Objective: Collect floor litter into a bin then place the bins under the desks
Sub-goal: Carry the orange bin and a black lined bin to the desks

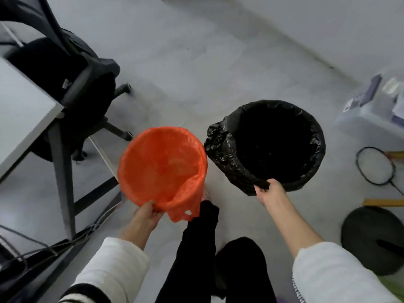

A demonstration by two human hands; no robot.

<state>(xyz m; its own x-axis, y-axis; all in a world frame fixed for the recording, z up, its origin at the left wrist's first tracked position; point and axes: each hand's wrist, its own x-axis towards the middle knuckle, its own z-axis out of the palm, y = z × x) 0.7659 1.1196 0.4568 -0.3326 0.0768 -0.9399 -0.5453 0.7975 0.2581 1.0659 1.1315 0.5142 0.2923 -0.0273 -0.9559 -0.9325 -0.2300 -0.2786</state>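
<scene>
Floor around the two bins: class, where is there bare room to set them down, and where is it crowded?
Bare floor lies beyond the orange-lined bin and black-lined bin, between the office chair and the far wall. Crowded: right, by the racket; left, cables among the desk's legs.

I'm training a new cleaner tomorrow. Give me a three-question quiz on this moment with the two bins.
1. True or false: the left hand grips the orange-lined bin by its rim.
2. Which bin does the right hand hold? A) orange-lined B) black-lined bin
3. Fill in: on the floor at right lies a badminton ____.

Key: 1 true; 2 B; 3 racket.
</scene>
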